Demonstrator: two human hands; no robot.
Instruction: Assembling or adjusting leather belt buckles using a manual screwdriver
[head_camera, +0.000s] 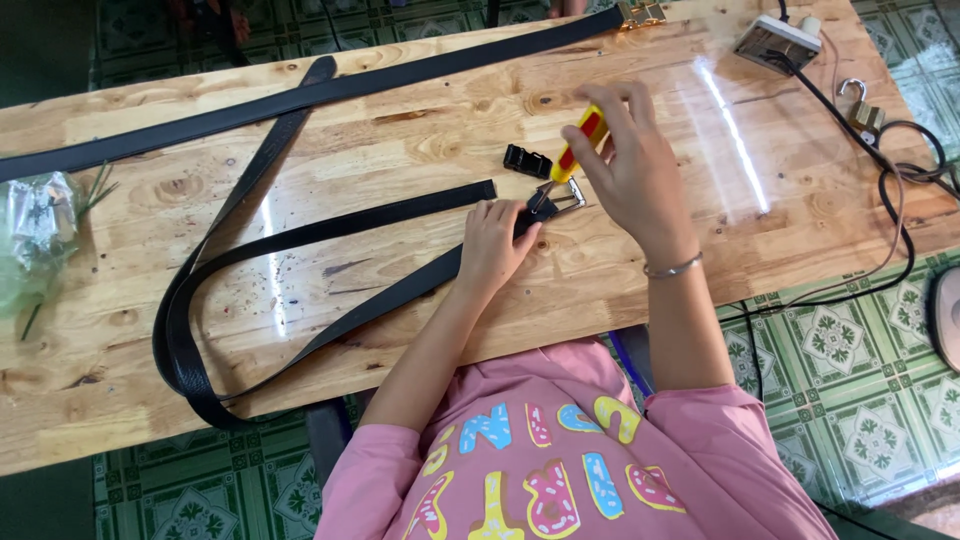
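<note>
A black leather belt (300, 240) lies looped on the wooden table (400, 130). My left hand (494, 243) presses down on the belt's end just beside its silver buckle (568, 196). My right hand (630, 160) grips a yellow and red screwdriver (575, 150), tilted, with its tip down at the buckle. A small black belt clip (527, 160) lies loose on the table just behind the buckle. A thin bracelet sits on my right wrist.
A second long black belt (300, 100) with a gold buckle (640, 12) runs along the table's far side. A white power strip (775, 40) with black cables, a brass padlock (862, 112) and a clear bag (40, 225) rest near the edges. Green tiled floor lies below.
</note>
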